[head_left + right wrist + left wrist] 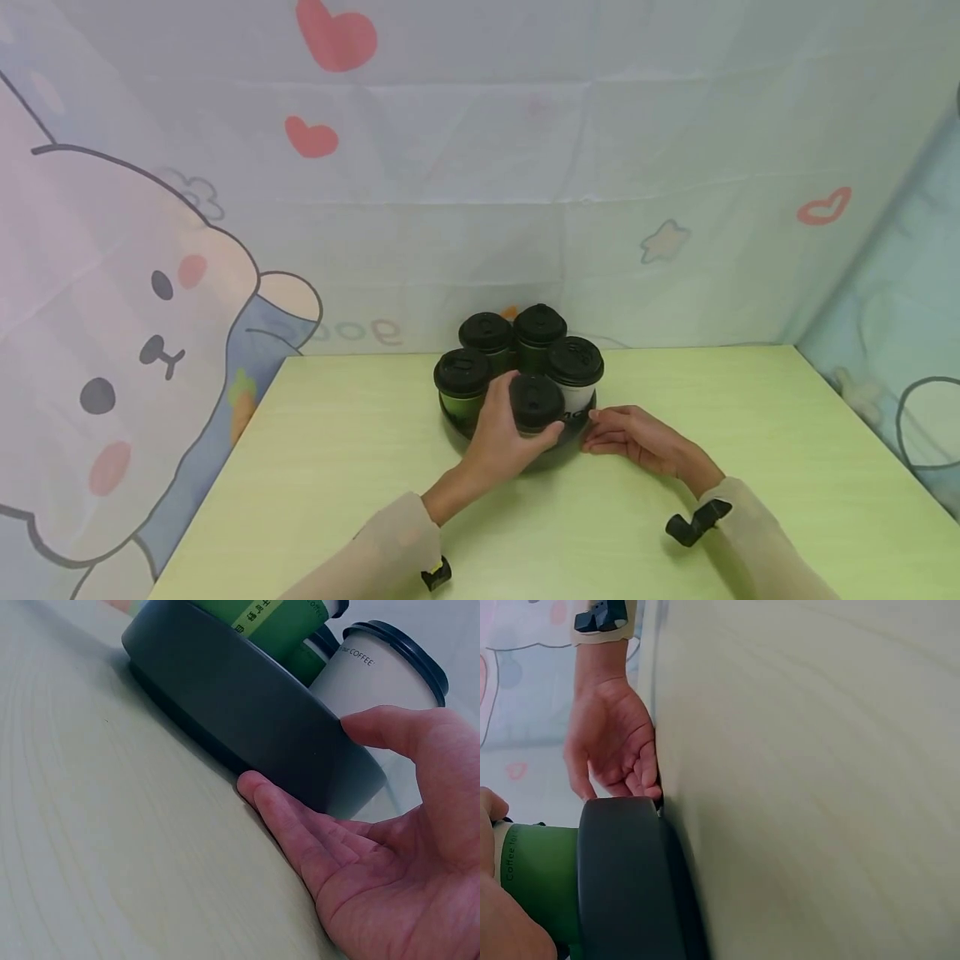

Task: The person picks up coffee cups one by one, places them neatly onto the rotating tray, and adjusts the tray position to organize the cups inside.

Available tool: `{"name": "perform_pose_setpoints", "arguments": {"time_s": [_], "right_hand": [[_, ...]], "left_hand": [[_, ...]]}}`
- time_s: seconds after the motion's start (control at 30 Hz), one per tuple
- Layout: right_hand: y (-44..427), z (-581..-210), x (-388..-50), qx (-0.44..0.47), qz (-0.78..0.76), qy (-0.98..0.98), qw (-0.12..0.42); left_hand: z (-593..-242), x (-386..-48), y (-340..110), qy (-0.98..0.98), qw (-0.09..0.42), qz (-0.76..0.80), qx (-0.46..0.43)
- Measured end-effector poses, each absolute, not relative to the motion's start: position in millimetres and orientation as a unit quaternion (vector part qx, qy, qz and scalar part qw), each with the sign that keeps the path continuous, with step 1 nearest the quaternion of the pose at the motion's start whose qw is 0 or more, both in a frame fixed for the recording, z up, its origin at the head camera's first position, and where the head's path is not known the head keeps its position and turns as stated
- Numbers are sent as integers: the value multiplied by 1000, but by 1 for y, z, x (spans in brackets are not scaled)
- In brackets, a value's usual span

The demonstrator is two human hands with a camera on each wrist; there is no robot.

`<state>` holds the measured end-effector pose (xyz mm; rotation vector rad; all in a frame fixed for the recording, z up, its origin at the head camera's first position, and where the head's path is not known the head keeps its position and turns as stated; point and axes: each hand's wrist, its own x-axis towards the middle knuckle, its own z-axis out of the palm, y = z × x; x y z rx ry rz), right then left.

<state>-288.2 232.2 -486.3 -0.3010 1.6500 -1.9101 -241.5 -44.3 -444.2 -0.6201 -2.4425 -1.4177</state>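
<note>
A round dark tray (555, 457) on the table carries several paper coffee cups with black lids. My left hand (501, 442) grips the front cup (537, 403) around its upper part, thumb on the near side. In the left wrist view that green cup (540, 881) stands within the tray's wall (626, 877). My right hand (637, 437) is at the tray's right side. In the right wrist view its nearly straight fingers (292, 825) touch the wall's lower edge, and the thumb lies near the rim. A white cup (379, 671) stands inside, close to that thumb.
Around the front cup stand a left green cup (462, 383), two back cups with black lids (486, 332) and a white cup on the right (576, 371). Behind the pale yellow table (337, 467) hangs a printed cloth (480, 167).
</note>
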Motion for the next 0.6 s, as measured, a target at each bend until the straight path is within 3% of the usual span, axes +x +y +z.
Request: {"name": "perform_pose_setpoints", "arguments": {"time_s": [0.33, 0.6], "right_hand": [[229, -488, -289, -103, -720, 622, 291], [230, -489, -291, -109, -722, 614, 300]], "left_hand": [[-441, -239, -44, -853, 102, -481, -174], [-440, -233, -49, -849, 127, -481, -178]]}}
